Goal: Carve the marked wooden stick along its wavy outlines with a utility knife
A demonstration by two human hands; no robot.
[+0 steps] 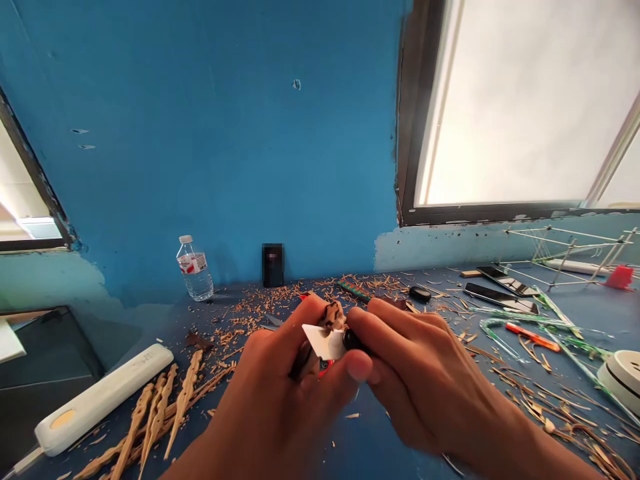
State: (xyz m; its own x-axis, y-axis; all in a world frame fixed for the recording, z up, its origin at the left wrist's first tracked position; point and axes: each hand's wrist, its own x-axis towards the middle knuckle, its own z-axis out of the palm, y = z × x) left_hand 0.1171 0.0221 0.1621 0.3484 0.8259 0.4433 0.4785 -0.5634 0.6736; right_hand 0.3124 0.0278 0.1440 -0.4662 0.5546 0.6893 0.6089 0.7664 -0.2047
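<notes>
Both of my hands meet at the middle of the desk, close to the camera. My left hand point(285, 373) is closed around a small carved piece of wood point(332, 313) with dark markings, which shows above the thumb. My right hand point(415, 360) grips a knife point(323, 341) by its black handle. Its broad, pale blade points left, against or just in front of the wood; I cannot tell which. Most of the handle and the lower part of the wood are hidden by my fingers. Something red shows below the blade between my hands.
Carved wooden sticks point(155, 413) lie at left beside a white power strip point(107, 400). A water bottle point(195, 270) and a black phone point(273, 265) stand by the wall. Shavings cover the desk. At right are phones point(500, 297), an orange cutter point(533, 337) and a stick frame point(570, 257).
</notes>
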